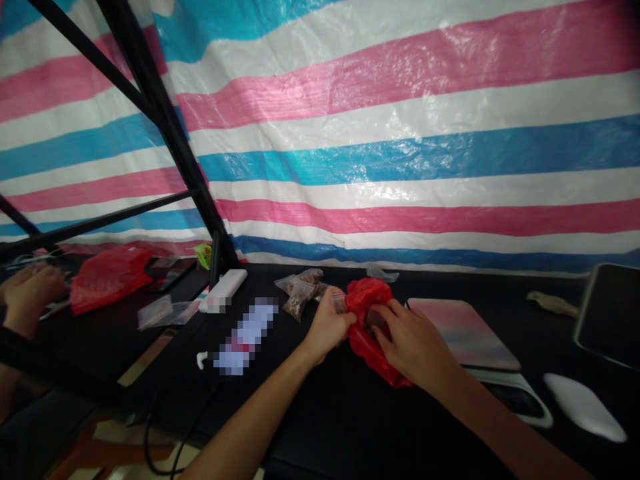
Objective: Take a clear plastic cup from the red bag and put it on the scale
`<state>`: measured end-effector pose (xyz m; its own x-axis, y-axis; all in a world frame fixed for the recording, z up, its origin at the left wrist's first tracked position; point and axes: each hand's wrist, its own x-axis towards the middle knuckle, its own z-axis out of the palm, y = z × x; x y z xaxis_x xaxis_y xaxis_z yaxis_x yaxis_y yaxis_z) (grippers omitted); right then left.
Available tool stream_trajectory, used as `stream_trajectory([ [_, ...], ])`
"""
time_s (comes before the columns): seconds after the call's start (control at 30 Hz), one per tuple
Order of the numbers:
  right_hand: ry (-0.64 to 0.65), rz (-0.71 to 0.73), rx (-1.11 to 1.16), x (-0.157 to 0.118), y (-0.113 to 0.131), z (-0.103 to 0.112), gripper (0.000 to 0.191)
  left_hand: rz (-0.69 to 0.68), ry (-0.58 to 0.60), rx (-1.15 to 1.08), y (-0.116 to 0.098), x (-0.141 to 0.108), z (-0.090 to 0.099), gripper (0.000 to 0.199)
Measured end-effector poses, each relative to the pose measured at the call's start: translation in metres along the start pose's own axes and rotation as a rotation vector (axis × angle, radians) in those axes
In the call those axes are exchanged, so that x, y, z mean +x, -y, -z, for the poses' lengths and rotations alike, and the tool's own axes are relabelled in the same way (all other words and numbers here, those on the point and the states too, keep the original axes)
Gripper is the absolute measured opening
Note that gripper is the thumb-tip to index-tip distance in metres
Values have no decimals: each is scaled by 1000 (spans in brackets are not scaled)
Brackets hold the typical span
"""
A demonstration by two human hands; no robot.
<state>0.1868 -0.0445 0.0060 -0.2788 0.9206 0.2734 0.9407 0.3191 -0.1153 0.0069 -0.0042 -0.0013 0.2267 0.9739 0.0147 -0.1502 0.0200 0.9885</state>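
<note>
No brand or writing can be read: the flat white-and-lilac packet (245, 335) on the black table (300, 417) is pixelated, and its print is lost.

Both forearms reach forward from the bottom edge and meet over a bunched red plastic bag (374, 330). The left hand (327, 327) is clenched on the bag's left side, knuckles up, with a small clear zip bag (339, 302) just at its fingertips. The right hand (413, 341) comes in from the lower right, its fingers curled over the top of the red bag and grasping it around a dark object (375, 320) at the opening.

The red bag sits on the table, its long axis running from the upper left down to the lower right. It touches the edge of a pastel pink pad (465, 333). Clear bags of brown pieces (300, 293) lie just behind the left hand. At the far left, a hand (30, 291) lies near another red bag (107, 280); whether it is a reflection or a co-worker's, one cannot tell.
</note>
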Motion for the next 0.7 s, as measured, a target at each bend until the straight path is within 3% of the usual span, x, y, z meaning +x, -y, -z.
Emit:
stream_trajectory([
  [0.23,-1,-4,9,0,2,2,31,77,36,10,7,5,6,34],
  [0.53,6,35,-15,2,-17,26,31,-147,-104,123,6,9,11,33],
  [0.7,35,129,11,-2,-15,25,31,-163,-88,141,4,3,11,32],
])
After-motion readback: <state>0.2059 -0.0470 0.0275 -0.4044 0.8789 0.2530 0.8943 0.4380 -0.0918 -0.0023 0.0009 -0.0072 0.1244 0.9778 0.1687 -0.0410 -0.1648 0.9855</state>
